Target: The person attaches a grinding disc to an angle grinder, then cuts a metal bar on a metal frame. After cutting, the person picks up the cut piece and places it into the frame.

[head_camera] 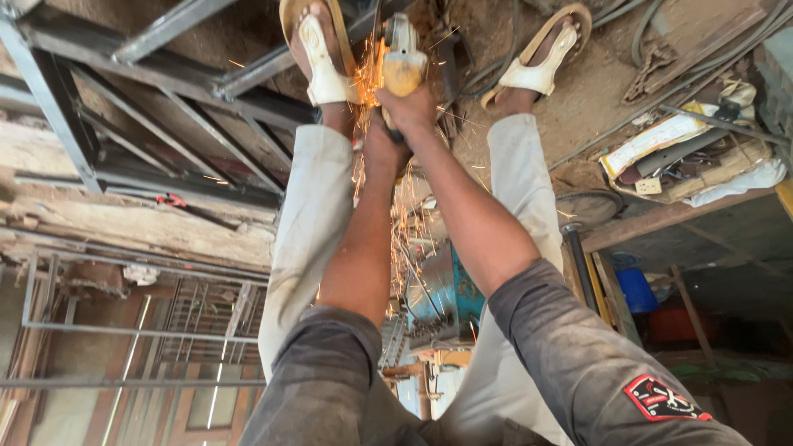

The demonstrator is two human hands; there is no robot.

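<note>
Gripping the yellow grinder point(402, 62) with both fists closed, the right hand point(410, 106) on its body and the left hand point(380, 147) just behind, the person is throwing sparks point(363, 87) beside a sandalled foot point(322, 58), which I judge should be standing farther from the steel frame point(165, 91).

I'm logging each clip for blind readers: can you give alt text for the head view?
Both hands, the right hand above the left hand, grip a yellow angle grinder that throws sparks off a dark steel frame. The person's feet in pale sandals stand either side of the tool. The view looks between the legs, with scrap and cables lying around.
</note>
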